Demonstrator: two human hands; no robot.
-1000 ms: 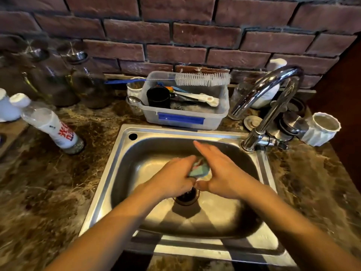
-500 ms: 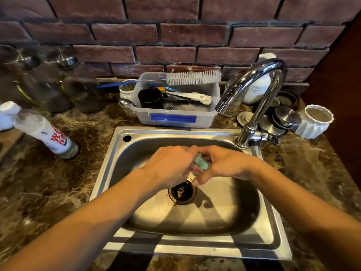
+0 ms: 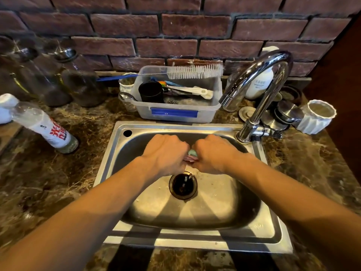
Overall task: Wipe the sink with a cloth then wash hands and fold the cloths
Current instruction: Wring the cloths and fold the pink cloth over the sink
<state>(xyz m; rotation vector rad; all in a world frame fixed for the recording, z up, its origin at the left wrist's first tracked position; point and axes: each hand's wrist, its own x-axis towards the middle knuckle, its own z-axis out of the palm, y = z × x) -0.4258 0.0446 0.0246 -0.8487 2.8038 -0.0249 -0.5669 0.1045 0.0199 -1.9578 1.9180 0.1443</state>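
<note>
Cloth (image 3: 193, 152) clenched between curled left hand (image 3: 166, 153) and right hand (image 3: 214, 153) above drain (image 3: 183, 185) | faucet (image 3: 258, 112) at right rim | tub (image 3: 207, 114) behind sink (image 3: 175, 126)

Reads 光 in large red strokes on the white label of the clear bottle (image 3: 48, 132) left of the sink (image 3: 258, 226); cannot make out the characters beside it. Shows small grey print on the white pump bottle (image 3: 258, 85), too small to read. Bears a faint illegible stamp on the sink's front right rim.
</note>
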